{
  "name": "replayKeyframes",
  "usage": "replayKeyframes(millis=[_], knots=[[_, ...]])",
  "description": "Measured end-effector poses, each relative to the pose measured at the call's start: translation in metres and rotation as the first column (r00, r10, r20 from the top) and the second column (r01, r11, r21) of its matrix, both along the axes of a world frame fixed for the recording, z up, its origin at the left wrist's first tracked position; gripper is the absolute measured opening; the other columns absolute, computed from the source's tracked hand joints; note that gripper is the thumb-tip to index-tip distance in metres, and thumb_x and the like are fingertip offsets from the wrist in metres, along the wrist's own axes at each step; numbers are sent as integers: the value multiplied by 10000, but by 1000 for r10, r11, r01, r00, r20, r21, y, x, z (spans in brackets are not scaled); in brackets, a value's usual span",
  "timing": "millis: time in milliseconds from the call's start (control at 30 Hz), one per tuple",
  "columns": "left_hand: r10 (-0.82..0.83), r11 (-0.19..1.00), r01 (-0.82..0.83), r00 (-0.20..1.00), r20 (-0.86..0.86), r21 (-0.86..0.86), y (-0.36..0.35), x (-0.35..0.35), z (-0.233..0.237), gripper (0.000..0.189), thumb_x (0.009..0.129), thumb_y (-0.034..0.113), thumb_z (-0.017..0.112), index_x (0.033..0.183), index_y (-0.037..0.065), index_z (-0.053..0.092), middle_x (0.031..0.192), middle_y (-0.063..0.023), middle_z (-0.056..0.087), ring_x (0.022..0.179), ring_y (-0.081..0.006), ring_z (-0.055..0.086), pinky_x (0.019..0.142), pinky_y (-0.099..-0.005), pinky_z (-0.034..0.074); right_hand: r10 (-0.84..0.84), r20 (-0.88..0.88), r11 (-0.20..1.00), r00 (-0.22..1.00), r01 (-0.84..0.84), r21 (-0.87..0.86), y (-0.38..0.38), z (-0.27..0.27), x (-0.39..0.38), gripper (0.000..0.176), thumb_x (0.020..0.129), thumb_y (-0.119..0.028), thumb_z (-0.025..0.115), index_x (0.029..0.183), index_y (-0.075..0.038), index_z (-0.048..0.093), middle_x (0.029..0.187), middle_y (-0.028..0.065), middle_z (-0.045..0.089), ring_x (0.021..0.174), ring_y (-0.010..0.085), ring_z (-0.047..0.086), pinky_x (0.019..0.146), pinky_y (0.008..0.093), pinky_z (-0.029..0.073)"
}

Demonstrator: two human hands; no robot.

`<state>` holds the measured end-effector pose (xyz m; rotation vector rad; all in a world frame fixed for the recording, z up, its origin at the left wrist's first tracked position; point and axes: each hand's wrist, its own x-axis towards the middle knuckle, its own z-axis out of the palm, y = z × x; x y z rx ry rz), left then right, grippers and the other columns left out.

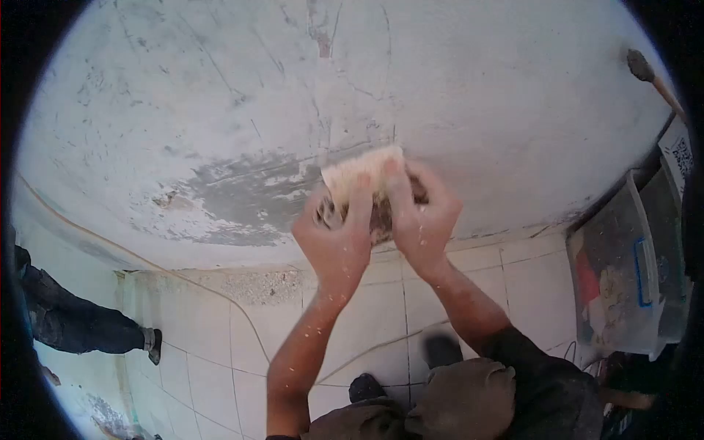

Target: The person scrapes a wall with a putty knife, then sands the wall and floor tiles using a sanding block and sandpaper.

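A piece of sandpaper (359, 167), cream on its upper face with darker brown parts below, is held between both hands close in front of the wall. My left hand (334, 238) grips its left side, thumb pressed on the pale face and fingers curled behind. On the other side my right hand (427, 220) pinches it the same way. White dust and flecks cover both hands and forearms. Behind them the whitish wall (506, 103) shows scratches, and a bare grey patch (253, 194) with flaking edges spreads to the left of the sandpaper.
Plastic bins (612, 257) stand on the right, near a stick-like tool (653, 81) against the wall. A cable (198, 291) runs down the wall and across the tiled floor (367, 304). Crumbled debris (271, 284) lies at the wall's foot. Another person's leg (81, 312) is at left.
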<state>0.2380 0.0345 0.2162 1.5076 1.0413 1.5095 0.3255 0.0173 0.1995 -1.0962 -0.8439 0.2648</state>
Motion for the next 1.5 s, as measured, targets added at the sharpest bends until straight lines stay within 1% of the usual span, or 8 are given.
replayKeyframes(millis=[267,367,467,967,1133,1300,1367,1500], knots=[[43,996,-44,999,-13,-83,-13,-7,-41,186,822,126,658,861,-53,624,739,-23,630,709,-48,524,638,-216,439,-51,82,998,995,54,-35,-3,-45,-7,223,855,-194,625,867,28,637,647,50,600,610,55,500,547,232,432],[27,995,-27,1000,-7,93,-5,5,4,198,828,131,653,869,-61,624,755,-39,639,713,-55,534,641,-216,445,-58,61,998,996,59,-8,-5,6,2,213,851,-187,629,864,25,640,642,60,600,609,53,505,544,229,433],[-86,996,86,996,37,-12,-1,6,34,190,829,127,652,870,-57,629,763,-41,644,698,-54,538,626,-212,447,4,-35,1000,999,-4,8,-5,27,6,204,846,-177,633,866,27,640,638,69,603,610,51,510,543,232,438],[-114,993,115,992,59,-3,5,-1,0,209,826,130,662,880,-66,618,826,-51,634,716,-73,545,641,-226,451,-126,97,991,987,122,46,0,0,-1,179,855,-140,614,849,38,629,603,38,571,587,51,470,519,240,415],[-117,991,112,991,68,74,7,6,48,198,821,115,662,876,-70,618,824,-47,635,722,-72,546,645,-225,449,-100,145,989,984,82,124,7,47,10,184,854,-143,617,845,40,632,613,24,569,603,51,472,527,234,410],[-63,992,46,987,145,117,-2,8,19,185,822,140,663,811,-43,631,699,-20,622,657,-35,522,567,-211,428,-16,105,999,994,21,-44,-8,21,7,191,849,-144,625,864,45,640,613,11,574,596,32,462,502,220,388],[-53,998,46,990,132,50,-6,7,16,180,825,139,658,816,-39,634,703,-22,624,657,-33,522,563,-210,429,-56,128,998,990,51,44,-2,17,10,203,849,-153,630,864,50,640,599,-6,567,574,17,447,479,204,364],[-143,989,146,983,115,-21,-8,4,48,195,813,112,665,875,-69,628,797,-62,639,731,-87,573,643,-216,456,110,-96,994,989,-108,30,-7,44,12,218,845,-167,639,857,51,639,597,-17,571,559,18,443,471,198,360]])
